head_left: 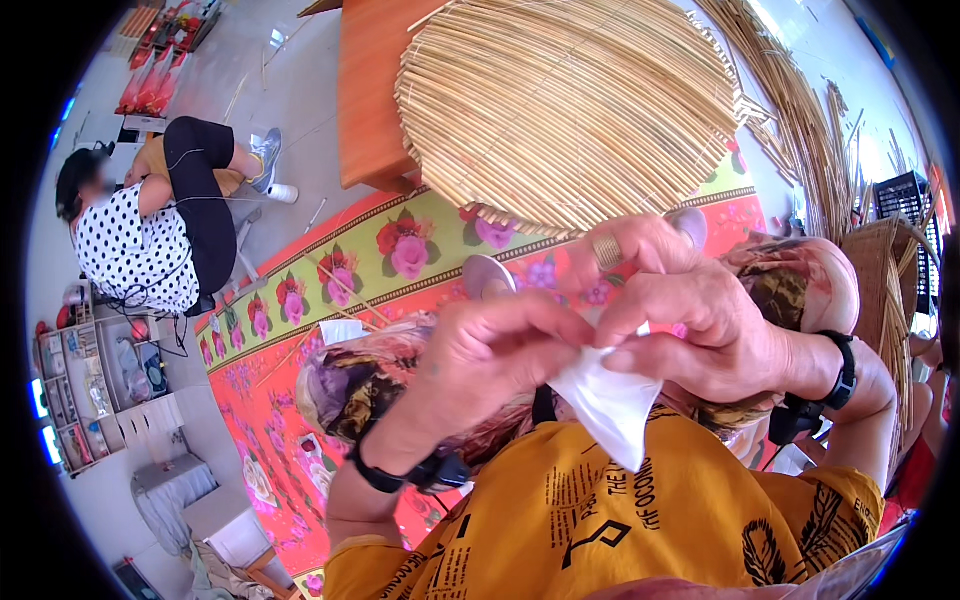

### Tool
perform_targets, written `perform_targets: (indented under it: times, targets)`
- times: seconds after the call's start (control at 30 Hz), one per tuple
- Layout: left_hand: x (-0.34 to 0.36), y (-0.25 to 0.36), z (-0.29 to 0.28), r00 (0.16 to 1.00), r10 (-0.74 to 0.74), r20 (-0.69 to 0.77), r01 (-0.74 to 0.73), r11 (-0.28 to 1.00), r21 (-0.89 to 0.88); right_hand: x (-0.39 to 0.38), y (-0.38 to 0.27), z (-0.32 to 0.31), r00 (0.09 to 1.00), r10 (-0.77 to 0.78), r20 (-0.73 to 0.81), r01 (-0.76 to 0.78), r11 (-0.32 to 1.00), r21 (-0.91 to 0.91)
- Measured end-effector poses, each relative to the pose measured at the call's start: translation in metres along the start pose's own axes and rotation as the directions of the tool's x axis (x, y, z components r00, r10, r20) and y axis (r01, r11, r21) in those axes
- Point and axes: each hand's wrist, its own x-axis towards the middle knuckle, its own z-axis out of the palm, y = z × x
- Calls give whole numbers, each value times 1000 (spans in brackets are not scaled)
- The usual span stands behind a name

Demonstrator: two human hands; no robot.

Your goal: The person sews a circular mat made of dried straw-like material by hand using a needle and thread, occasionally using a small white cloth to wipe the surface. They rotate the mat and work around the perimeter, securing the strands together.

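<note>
A thin white cloth or tissue (612,405) is pinched at its top edge between my two hands, just above my lap. My left hand (490,345) grips it with thumb and forefinger. My right hand (690,320) pinches it close beside, with a wide gold-coloured ring on one finger. The lower part of the white piece hangs to a point over my yellow shirt. Whether it is cloth or paper I cannot tell. Beyond my hands lies a large round mat of straw-coloured stalks (575,110), its edge bound all round.
A floral red and green mat (400,245) covers the floor below me. An orange wooden table (375,100) stands under the round mat's left side. Long loose stalks (790,90) and a black crate (905,215) are at right. Another person (140,240) sits at far left near shelves (95,385).
</note>
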Motion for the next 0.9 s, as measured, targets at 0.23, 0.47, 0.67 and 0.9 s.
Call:
perform_targets:
  times: [0.23, 0.47, 0.67, 0.9]
  targets:
    - [41, -51, -10, 862, 12, 507, 97, 977, -188, -22, -11, 5, 983, -151, 106, 21, 661, 750]
    - [80, -184, -44, 782, -480, -396, 237, 818, -524, -13, -27, -23, 958, -199, 207, -29, 652, 758]
    - [114, -197, -53, 735, -466, -492, 34, 751, -660, -14, -29, -31, 948, -91, 305, -177, 645, 744]
    - [138, -193, -39, 828, -366, -424, -112, 634, -765, -3, -24, -21, 954, -204, 218, -33, 653, 756]
